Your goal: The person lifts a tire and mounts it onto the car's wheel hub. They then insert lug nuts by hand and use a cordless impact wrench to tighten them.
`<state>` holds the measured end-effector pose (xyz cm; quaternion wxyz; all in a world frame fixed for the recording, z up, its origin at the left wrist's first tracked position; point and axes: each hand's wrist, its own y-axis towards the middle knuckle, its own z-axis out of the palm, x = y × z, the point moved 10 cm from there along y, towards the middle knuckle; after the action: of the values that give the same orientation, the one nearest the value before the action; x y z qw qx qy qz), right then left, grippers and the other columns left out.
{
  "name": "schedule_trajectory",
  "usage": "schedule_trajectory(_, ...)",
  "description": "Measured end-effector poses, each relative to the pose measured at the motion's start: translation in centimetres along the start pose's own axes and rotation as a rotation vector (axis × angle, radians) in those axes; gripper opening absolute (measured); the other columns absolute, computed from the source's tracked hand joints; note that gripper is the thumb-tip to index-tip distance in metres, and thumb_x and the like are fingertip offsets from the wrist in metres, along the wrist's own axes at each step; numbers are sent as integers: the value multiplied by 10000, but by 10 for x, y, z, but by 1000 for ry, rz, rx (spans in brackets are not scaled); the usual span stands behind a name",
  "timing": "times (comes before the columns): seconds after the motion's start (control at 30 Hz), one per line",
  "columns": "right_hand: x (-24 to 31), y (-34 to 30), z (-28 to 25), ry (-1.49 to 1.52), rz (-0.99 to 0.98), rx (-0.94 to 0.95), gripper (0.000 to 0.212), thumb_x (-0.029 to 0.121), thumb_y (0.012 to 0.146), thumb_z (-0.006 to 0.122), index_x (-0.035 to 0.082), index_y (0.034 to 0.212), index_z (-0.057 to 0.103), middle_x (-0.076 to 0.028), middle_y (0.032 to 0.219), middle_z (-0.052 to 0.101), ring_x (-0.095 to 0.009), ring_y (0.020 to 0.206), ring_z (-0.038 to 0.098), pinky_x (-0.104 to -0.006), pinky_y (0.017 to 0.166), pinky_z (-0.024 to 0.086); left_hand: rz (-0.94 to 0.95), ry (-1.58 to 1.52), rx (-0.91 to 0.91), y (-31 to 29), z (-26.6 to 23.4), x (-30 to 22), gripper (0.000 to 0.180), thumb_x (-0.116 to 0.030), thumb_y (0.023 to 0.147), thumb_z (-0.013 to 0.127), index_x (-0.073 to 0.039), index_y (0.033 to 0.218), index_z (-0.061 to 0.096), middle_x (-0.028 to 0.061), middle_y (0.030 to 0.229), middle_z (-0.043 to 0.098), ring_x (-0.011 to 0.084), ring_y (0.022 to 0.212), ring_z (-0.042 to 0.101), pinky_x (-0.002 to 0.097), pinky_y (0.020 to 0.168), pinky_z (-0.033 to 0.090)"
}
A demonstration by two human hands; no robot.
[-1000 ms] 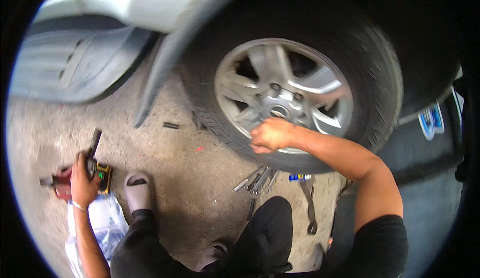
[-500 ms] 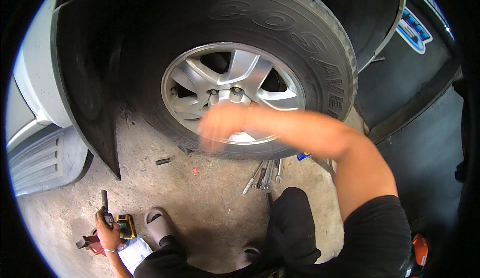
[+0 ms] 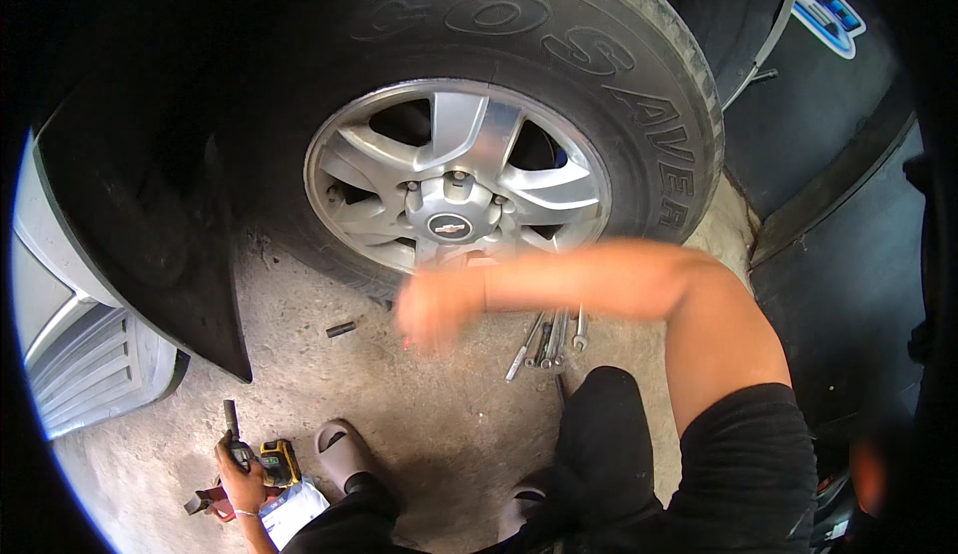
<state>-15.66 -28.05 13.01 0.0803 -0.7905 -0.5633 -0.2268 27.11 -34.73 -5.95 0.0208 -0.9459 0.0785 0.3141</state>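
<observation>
At the lower left, my left hand [image 3: 242, 482] is closed around a cordless impact wrench [image 3: 280, 462], black and yellow, with a long dark socket [image 3: 231, 416] pointing away from me. A wheel [image 3: 467, 145] with silver alloy spokes and a black tire [image 3: 654, 65] fills the upper middle, mounted on a vehicle. Lug nuts show around its center cap [image 3: 449, 227]. My right arm reaches across from the right, and my right hand [image 3: 439, 306] hangs in front of the tire's lower edge. Motion smears its fingers, so what they hold, if anything, does not show.
Several wrenches [image 3: 549, 339] lie on the concrete floor right of center. A small black cylinder [image 3: 340, 330] rests below the tire. A red tool [image 3: 205, 499] and a white packet [image 3: 293, 512] lie by my left hand. The fender liner [image 3: 150, 245] hangs at left.
My right hand has moved down from the wheel's lower spokes, uncovering the center cap. My left hand still grips the impact wrench. The whole view has shifted slightly.
</observation>
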Motion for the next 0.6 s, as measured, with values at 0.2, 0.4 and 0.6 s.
schedule_trajectory(0.2, -36, -37, -3, -44, 266, -294, 150, 228, 809, 726, 141, 704, 665, -37, 736, 617, -257, 654, 654, -419, 534, 505, 46, -26, -24, 1, -4, 6, 703, 15, 708, 567, 0, 1405, 479, 241, 1301, 562, 449, 1212, 565, 474, 1034, 463)
schedule_trajectory(0.4, 80, -51, 141, 366, 500, 122, 237, 339, 951, 693, 103, 943, 715, -91, 941, 642, -294, 915, 673, -439, 729, 559, 78, 45, -11, 2, 3, 8, 611, -87, 844, 657, -1, 1422, 476, 253, 1313, 550, 444, 1245, 538, 493, 1064, 434)
schedule_trajectory(0.6, 105, -190, -43, -16, 1007, -493, 457, 412, 929, 722, 74, 1233, 678, -144, 1153, 644, -318, 1119, 619, -447, 958, 511, 107, 368, -71, -12, 2, -14, 662, -259, 882, 691, -56, 1465, 450, 247, 1383, 504, 464, 1293, 485, 536, 1101, 384)
